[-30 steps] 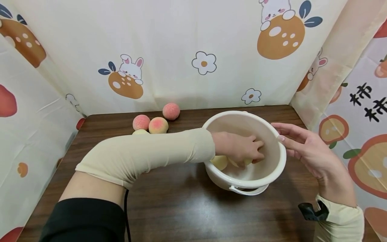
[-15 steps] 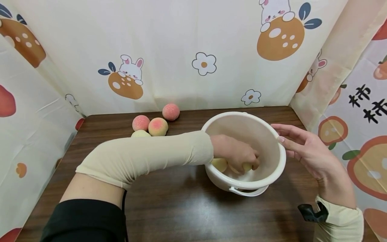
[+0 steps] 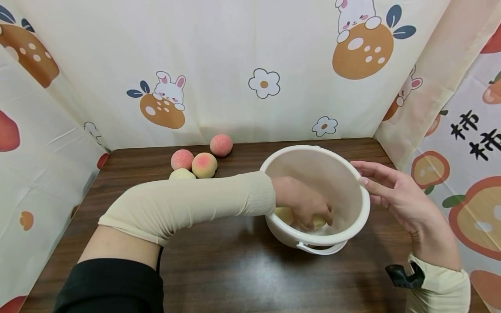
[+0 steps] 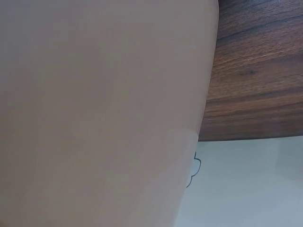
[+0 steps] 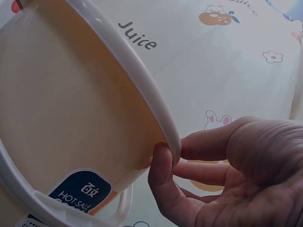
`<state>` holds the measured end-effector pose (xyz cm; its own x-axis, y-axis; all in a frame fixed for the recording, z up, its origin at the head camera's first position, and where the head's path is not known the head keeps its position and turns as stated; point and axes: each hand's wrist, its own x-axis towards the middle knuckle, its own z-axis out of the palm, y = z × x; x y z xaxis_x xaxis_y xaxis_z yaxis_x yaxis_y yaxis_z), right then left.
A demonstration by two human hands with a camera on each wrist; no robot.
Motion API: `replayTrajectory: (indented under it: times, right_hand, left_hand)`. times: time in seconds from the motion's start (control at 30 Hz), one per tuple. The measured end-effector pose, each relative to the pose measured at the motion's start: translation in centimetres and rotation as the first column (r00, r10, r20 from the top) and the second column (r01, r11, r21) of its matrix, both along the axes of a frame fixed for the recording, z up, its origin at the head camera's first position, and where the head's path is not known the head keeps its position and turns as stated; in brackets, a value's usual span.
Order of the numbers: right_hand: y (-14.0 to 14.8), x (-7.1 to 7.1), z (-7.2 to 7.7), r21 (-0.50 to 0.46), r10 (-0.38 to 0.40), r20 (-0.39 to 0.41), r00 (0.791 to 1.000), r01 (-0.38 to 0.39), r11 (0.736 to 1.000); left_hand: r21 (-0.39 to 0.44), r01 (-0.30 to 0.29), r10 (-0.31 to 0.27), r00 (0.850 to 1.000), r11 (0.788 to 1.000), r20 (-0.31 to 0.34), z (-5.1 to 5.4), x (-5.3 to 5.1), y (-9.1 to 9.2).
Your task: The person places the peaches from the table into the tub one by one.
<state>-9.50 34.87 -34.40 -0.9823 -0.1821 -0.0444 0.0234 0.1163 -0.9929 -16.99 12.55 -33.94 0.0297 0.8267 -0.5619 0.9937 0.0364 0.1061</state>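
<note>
over on the right, the left hand [image 3: 304,203] grips a pale fruit [image 3: 319,222] in the bucket [image 3: 365,204], which might tip if the right hand [image 3: 407,203] pinching its rim [image 5: 137,71] slips

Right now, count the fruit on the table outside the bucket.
4: rear peach near the curtain, left peach, middle peach, and pale fruit partly behind the sleeve, which may hide more.

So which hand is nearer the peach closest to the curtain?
Left. The left hand is inside the bucket, to the right of the peach; the right hand pinches the bucket's right rim, farther off.
</note>
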Motion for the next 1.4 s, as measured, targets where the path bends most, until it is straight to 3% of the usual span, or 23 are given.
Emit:
replayTrajectory:
  times: [0.3,0.73,1.07,1.2,1.4]
  right_hand:
    - [0.1,0.1,-0.1,-0.011,0.007,-0.011,1.000,-0.008,1.000]
    - [0.2,0.2,-0.2,-0.019,0.027,-0.010,1.000,-0.028,0.999]
    - [0.1,0.2,-0.2,0.005,0.008,-0.010,1.000,-0.008,1.000]
    - [0.0,0.1,-0.2,0.011,0.007,-0.003,1.000,-0.007,1.000]
    - [0.1,0.0,-0.1,-0.004,0.024,-0.010,1.000,-0.024,1.000]
  left_hand:
    - [-0.033,0.014,-0.014,1.000,0.999,0.000,-0.1,0.2,-0.2]
    - [-0.008,-0.043,0.043,0.999,0.999,-0.033,0.1,0.6,-1.1]
    - [0.011,-0.090,0.089,0.996,0.996,0.012,0.4,0.7,-2.2]
    - [0.028,-0.103,0.102,0.994,0.994,0.037,0.9,0.5,-2.6]
    - [0.181,-0.110,0.119,0.992,0.977,-0.041,2.7,0.4,-3.3]
